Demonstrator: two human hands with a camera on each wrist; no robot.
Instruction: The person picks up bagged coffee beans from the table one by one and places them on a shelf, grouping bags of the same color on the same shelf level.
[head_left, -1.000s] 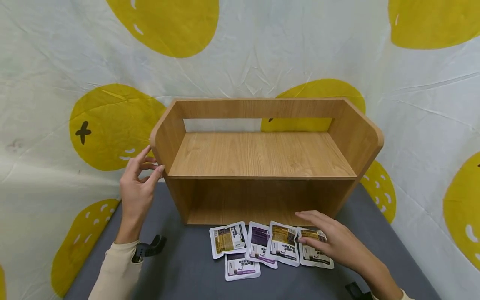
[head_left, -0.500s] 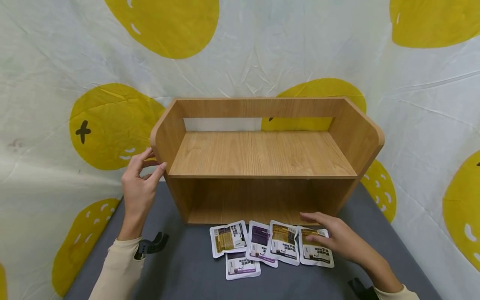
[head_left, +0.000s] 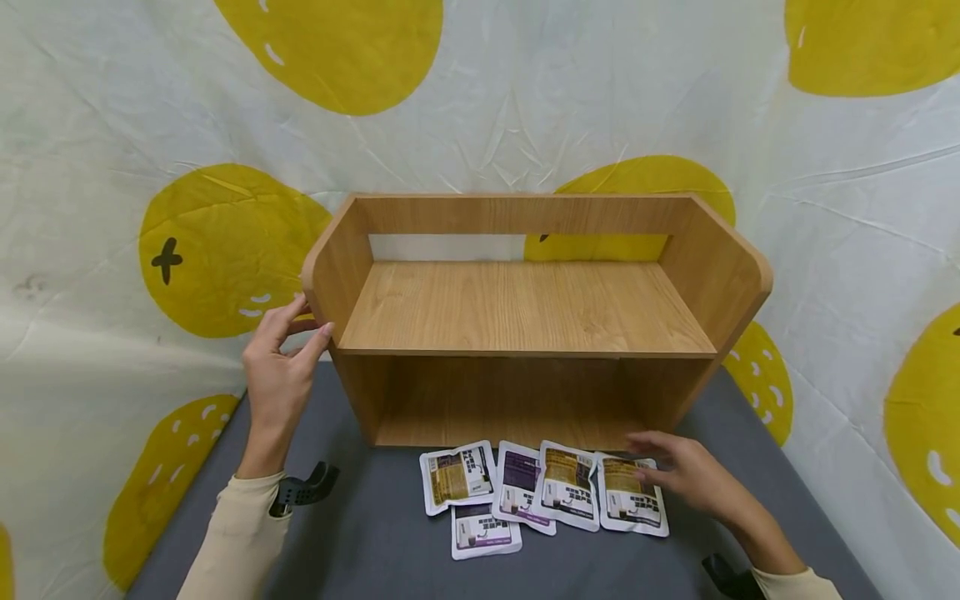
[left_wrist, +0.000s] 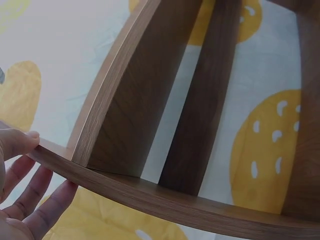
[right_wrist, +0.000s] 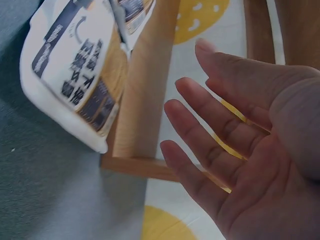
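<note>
A two-tier wooden shelf stands on the grey tabletop. My left hand holds the front edge of its left side panel, the thumb on one face and the fingertips against the other. My right hand is beside the rightmost white foil pouch, which has a brown label; its fingers are spread and relaxed, holding nothing. In the right wrist view that pouch lies by the shelf's bottom board, apart from the fingers.
Left of that pouch lie another brown-labelled pouch, a purple-labelled pouch, a brown-labelled pouch and a purple-labelled pouch, some overlapping. A white cloth with yellow shapes hangs behind and at the sides.
My right hand has drawn back to the right, uncovering more of the rightmost pouch. My left hand stays at the side panel; shelf and pouches have not moved.
</note>
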